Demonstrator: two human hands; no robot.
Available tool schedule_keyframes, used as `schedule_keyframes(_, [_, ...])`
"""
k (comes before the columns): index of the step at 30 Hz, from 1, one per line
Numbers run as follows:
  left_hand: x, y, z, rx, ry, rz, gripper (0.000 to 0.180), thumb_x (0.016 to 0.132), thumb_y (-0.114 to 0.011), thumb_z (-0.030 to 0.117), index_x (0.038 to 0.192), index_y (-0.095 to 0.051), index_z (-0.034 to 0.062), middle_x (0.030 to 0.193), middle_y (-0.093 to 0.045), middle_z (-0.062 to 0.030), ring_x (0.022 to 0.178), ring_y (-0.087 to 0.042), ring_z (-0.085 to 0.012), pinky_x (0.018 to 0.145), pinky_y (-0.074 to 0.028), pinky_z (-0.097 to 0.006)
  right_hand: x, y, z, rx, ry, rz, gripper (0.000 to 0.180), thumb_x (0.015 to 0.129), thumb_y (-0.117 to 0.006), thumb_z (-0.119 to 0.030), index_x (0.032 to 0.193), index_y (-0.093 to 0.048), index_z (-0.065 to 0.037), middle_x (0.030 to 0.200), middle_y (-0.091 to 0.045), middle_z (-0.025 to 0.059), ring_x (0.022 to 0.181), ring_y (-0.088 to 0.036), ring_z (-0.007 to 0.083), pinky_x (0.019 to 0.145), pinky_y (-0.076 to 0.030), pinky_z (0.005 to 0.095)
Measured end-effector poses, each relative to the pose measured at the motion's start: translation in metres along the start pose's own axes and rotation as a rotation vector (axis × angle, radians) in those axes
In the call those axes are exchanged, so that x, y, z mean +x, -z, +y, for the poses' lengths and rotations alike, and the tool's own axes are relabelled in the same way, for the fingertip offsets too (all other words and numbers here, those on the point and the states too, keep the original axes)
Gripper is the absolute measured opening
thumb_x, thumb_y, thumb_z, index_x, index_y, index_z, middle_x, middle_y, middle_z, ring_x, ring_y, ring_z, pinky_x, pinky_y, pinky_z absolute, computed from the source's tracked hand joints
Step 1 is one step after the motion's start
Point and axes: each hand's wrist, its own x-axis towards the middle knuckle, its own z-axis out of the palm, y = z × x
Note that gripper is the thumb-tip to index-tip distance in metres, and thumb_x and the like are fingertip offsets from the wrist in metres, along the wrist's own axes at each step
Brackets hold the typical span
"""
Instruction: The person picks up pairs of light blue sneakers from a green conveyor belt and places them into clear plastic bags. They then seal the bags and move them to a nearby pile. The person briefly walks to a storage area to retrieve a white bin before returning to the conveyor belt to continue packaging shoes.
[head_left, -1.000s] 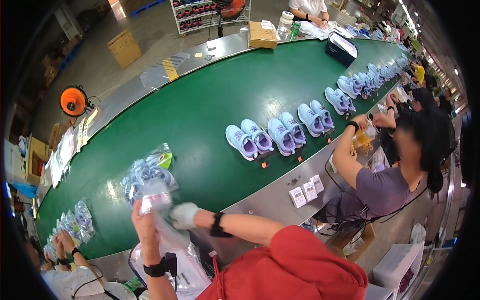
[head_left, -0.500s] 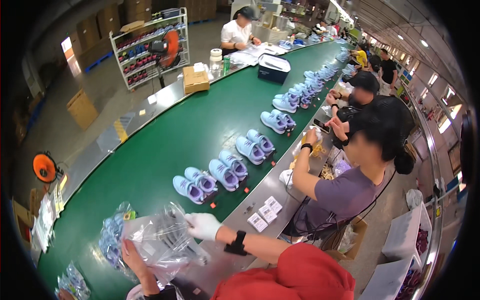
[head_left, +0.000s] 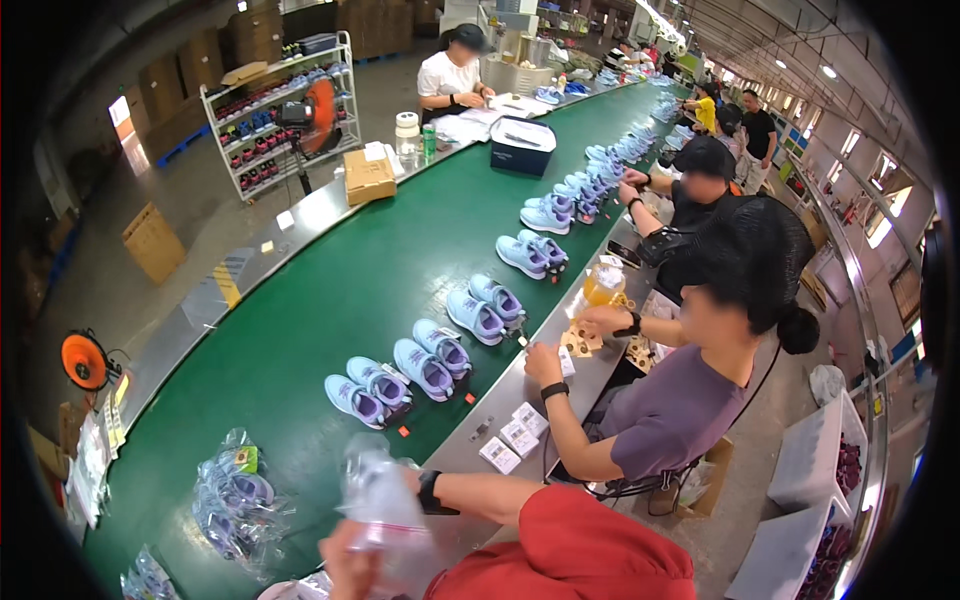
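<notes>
A clear plastic bag [head_left: 388,500] with a pinkish-red strip is raised in front of me at the near belt edge, smeared by motion. My left hand [head_left: 350,562], bare and blurred, is closed at the bag's lower edge. Behind the bag is my right hand [head_left: 411,480]; its fingers are hidden, and a black band sits on that wrist. To the left, light-blue shoes in clear plastic [head_left: 236,492] lie on the green belt [head_left: 300,310], apart from both hands. Another bagged bundle [head_left: 148,577] shows at the lower left.
Pairs of light-blue shoes [head_left: 425,365] line the belt's right side. White printed cards [head_left: 518,437] lie on the metal counter [head_left: 470,475]. Beside me a co-worker in purple [head_left: 660,400] handles small items. A dark-blue bin [head_left: 522,148] and a cardboard box [head_left: 369,178] stand farther off.
Both hands and the plastic bag have moved right, away from the bagged shoes, which stay on the belt. The purple-sleeved co-worker's hands have come lower over the counter. My view has shifted slightly.
</notes>
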Motion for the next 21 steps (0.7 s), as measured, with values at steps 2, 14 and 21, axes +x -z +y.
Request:
schedule_keyframes(2, [-0.004,0.029,-0.024,-0.017,0.237,0.229,0.006,0.075,-0.056,0.003,0.075,-0.06,-0.0013,0.066,-0.06,-0.0093,0.059,-0.055,-0.0224,0.057,-0.043,-0.033,0.013,-0.005,0.076,-0.45,-0.005,-0.078,0.014,0.078,-0.061,-0.016,0.087,-0.067,-0.008,0.084,-0.067,0.0101,0.076,-0.063,0.0224,0.068,-0.05,0.0337])
schedule_keyframes(14, [0.01,0.129,-0.114,0.205,0.281,0.64,0.015,0.087,-0.053,0.01,0.087,-0.055,-0.0045,0.075,-0.054,-0.0032,0.07,-0.046,-0.0131,0.062,-0.038,-0.028,0.044,0.016,-0.077,-0.874,0.115,0.199,0.028,0.084,-0.059,-0.033,0.099,-0.064,-0.011,0.087,-0.062,0.0097,0.081,-0.061,0.0244,0.072,-0.051,0.0384])
schedule_keyframes(21, [0.032,0.103,-0.123,0.072,0.276,0.456,0.02,0.085,-0.047,0.011,0.093,-0.058,-0.0033,0.083,-0.057,-0.0049,0.078,-0.05,-0.0148,0.067,-0.042,-0.029,0.077,0.097,0.003,-1.512,-0.551,-0.071,0.039,0.071,-0.066,-0.044,0.095,-0.067,-0.014,0.092,-0.061,0.0123,0.094,-0.058,0.0288,0.082,-0.041,0.0432])
